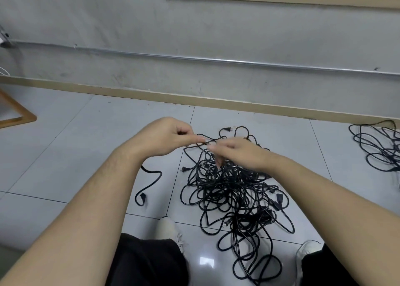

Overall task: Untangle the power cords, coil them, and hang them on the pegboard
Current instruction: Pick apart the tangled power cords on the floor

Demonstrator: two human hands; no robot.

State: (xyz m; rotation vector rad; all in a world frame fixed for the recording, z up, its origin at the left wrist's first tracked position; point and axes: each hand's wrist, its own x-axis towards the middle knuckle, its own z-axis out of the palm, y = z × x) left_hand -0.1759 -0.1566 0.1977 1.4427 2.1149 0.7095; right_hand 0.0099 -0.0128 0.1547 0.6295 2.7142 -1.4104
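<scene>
the left hand (166, 137) pinches one black cord (200, 143) and lifts it off the tangled pile of power cords (233, 190) on the tiled floor (86, 134), probably to follow it out; the right hand (236, 153) is blurred, its grip cannot be told.

Floor (86, 138): pale grey glossy tiles with thin dark joints. A tangle (233, 190) of black power cords lies on it at centre. Left of the tangle, apart from it, a single cord (149, 184) lies in a curve, plug end down. Well right of the tangle, at the frame edge, a second heap (378, 147) of black cord lies near the skirting (129, 92). Two light shoes (168, 231) stand just in front of the tangle. Far left of the tangle, a wooden frame (19, 114) rests on the tiles.
</scene>
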